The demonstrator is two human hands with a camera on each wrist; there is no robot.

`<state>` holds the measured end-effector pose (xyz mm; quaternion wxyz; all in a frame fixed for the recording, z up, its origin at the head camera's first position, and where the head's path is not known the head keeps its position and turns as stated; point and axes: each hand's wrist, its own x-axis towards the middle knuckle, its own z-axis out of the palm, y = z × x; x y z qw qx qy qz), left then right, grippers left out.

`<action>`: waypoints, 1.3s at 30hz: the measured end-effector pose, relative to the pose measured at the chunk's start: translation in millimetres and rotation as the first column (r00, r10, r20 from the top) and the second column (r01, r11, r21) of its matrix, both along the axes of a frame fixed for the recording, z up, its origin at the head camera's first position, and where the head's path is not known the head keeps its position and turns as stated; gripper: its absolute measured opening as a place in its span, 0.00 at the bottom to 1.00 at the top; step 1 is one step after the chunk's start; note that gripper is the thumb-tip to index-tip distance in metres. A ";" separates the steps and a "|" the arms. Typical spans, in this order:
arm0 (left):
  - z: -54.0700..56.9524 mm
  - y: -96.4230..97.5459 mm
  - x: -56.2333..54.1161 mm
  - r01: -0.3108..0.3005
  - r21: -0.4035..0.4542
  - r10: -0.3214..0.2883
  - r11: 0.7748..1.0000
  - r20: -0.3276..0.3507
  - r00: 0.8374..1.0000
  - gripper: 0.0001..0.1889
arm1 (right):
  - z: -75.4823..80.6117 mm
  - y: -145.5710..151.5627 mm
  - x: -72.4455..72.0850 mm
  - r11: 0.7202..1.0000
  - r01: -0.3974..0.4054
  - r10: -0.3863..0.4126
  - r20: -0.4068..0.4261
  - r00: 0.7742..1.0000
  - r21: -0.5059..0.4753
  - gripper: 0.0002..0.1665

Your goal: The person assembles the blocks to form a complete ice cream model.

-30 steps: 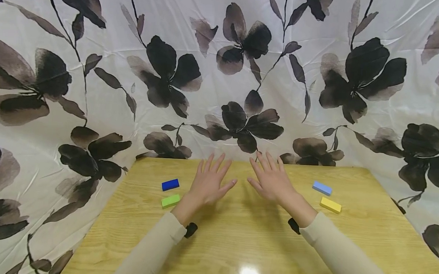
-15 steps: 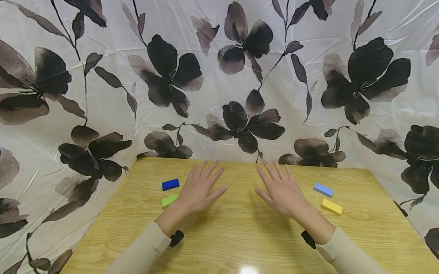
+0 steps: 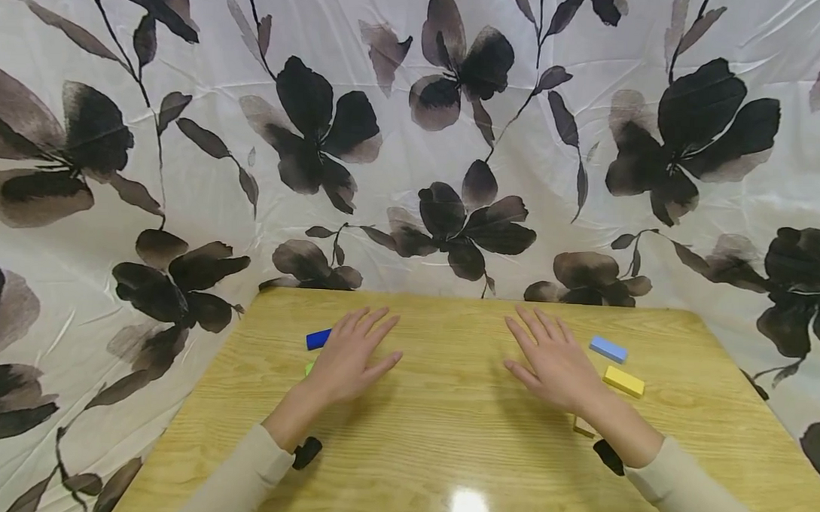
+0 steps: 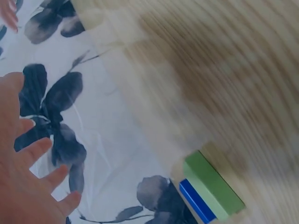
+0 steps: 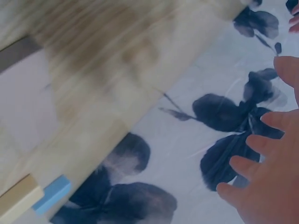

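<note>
My left hand (image 3: 348, 359) hovers palm down over the table's left side, fingers spread, holding nothing. Near it lie a dark blue block (image 3: 317, 339) and a green block (image 3: 308, 368), both partly covered by the hand in the head view. The left wrist view shows the green block (image 4: 213, 185) beside the blue block (image 4: 197, 201). My right hand (image 3: 558, 367) hovers likewise on the right, also holding nothing. To its right are a light blue block (image 3: 609, 349) and a yellow block (image 3: 624, 382). Beneath the right wrist, a pale block-like thing (image 3: 585, 427) shows only partly.
The wooden table (image 3: 445, 408) reaches back to a white cloth (image 3: 386, 150) with dark flowers, which hangs behind and at the sides. In the right wrist view the pale thing (image 5: 28, 102) has a flat whitish face. Each wrist wears a small black device (image 3: 307, 453).
Both hands have moved apart and slightly nearer to the body. The left now covers much of the green block and part of the blue one. The pale thing has come into view.
</note>
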<state>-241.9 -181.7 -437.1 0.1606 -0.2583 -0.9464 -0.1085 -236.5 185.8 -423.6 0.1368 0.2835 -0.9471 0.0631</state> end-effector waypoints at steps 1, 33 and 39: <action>-0.3 -2.2 0.7 -0.002 0.005 0.002 1.000 0.006 1.000 0.34 | -1.4 3.4 0.2 1.000 0.001 -0.001 0.003 1.000 -0.001 0.41; -16.1 -80.0 19.6 -0.102 0.219 0.054 0.970 0.216 0.975 0.36 | -12.6 77.7 18.7 0.992 0.066 -0.056 0.094 0.994 -0.104 0.31; -18.0 -87.5 20.6 -0.108 0.228 0.052 0.968 0.237 0.970 0.35 | -18.6 88.3 22.1 0.989 0.095 -0.075 0.173 0.982 -0.115 0.31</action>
